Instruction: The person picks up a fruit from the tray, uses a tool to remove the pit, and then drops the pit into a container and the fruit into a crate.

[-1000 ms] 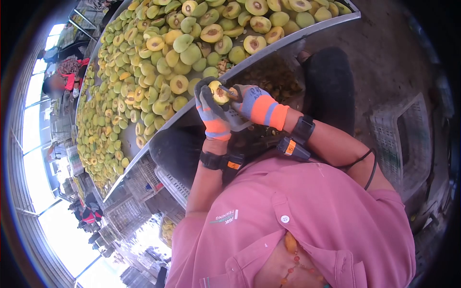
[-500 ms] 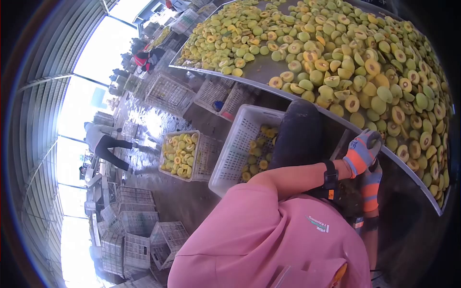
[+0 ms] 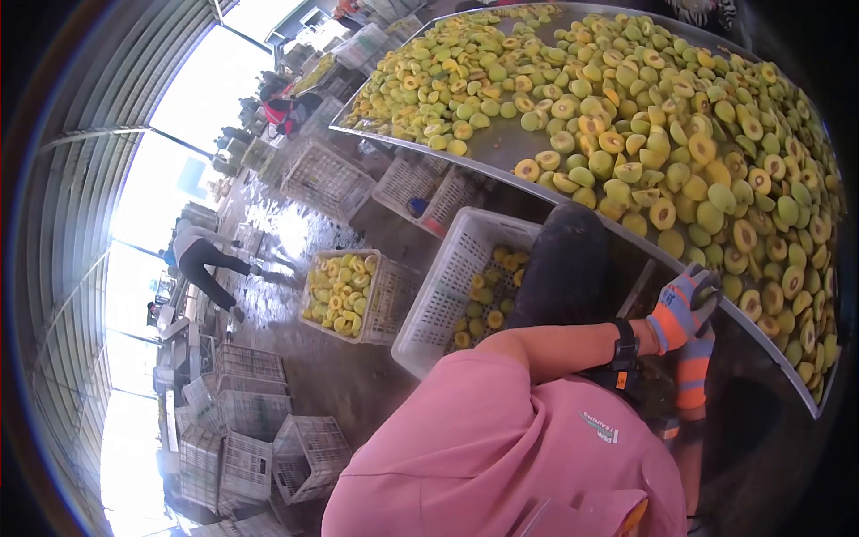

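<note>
My left hand [image 3: 682, 309], in a grey-and-orange glove with dark fingertips, is closed beside the metal rim of the fruit table [image 3: 759, 327]. Whatever it holds is hidden by its curled fingers. A dark watch [image 3: 623, 345] is on that wrist. Just below and partly behind it is my right hand [image 3: 694, 362], gloved alike; its fingers are hidden. Halved yellow-green stone fruit [image 3: 662, 213] lie heaped on the table, many with brown pit hollows showing. Beside my dark-trousered knee [image 3: 564, 259] stands a white plastic crate [image 3: 429, 309] with some fruit inside.
A second crate [image 3: 394, 300] is full of yellow fruit. Stacked crates [image 3: 255, 412] stand at lower left, and more crates [image 3: 331, 179] line the wet floor [image 3: 286, 242]. A person [image 3: 201, 255] bends over in the distance; another in red [image 3: 284, 112] is farther up.
The whole view has shifted slightly, so the table and crates appear lower and a little farther right. Both hands remain close together by the table rim.
</note>
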Motion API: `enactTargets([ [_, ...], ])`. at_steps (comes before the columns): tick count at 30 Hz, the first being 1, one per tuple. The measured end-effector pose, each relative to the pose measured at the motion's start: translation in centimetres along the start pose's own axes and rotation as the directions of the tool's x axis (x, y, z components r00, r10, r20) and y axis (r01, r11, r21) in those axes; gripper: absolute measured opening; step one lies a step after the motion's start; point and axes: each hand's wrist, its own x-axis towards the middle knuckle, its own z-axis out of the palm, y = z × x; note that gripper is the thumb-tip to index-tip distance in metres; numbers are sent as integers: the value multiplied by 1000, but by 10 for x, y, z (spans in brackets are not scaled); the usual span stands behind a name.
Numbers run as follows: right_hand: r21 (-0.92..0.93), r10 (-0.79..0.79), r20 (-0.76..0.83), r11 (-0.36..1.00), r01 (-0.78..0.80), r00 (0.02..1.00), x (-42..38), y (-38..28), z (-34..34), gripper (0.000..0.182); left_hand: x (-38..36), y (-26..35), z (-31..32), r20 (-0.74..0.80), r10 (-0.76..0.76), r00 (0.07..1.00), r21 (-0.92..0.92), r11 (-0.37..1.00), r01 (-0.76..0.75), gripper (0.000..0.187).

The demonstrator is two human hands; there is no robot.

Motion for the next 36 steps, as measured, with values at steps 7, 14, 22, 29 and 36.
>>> enactTargets([
  [7,-40,-23,70,999,26,997,0,-1,-3,30,0,1,-9,46,47,998,164,985,-54,18],
  [14,77,-32,179,997,19,983,-19,-51,7,29,11,41,-29,215,-496,842,-120,842,526,14],
  [22,-44,-105,149,993,113,983,-22,-59,-2,23,12,-10,12,55,-485,873,-4,874,486,20],
  [29,83,-111,152,992,99,982,-26,-52,0,21,5,14,6,2,-419,908,115,902,416,21],
  [36,126,-15,288,992,-23,957,-39,-61,-14,18,6,11,-21,347,243,906,151,939,-309,18],
])
